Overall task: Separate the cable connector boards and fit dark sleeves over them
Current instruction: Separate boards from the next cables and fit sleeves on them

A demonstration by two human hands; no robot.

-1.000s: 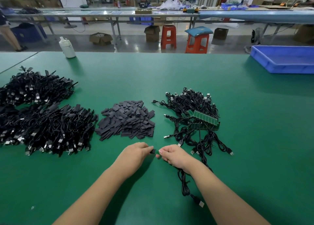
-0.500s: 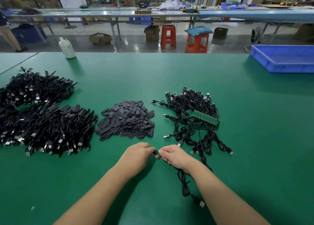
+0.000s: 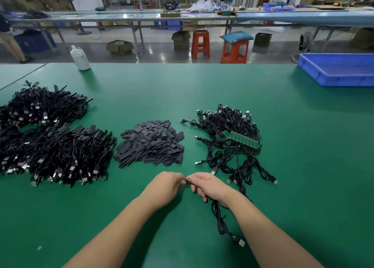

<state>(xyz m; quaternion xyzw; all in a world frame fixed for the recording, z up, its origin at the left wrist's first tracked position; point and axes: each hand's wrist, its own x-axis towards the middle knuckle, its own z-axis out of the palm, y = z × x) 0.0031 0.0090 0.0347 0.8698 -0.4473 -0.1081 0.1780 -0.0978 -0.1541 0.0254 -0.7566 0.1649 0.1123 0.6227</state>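
Both hands meet just in front of the sleeve pile [image 3: 150, 144] on the green table [image 3: 293, 166]. Left hand [image 3: 165, 186] has its fingers curled, pinching something small and dark at the fingertips — can't tell if it's a sleeve or a board. Right hand [image 3: 209, 186] is curled round a black cable [image 3: 219, 219] that trails toward the person. Right of the pile: unsleeved cables with a green connector board strip [image 3: 243, 141]. Left of it: finished cable heaps [image 3: 58, 156]. Blue tray [image 3: 336, 73] far right — no readable writing anywhere.
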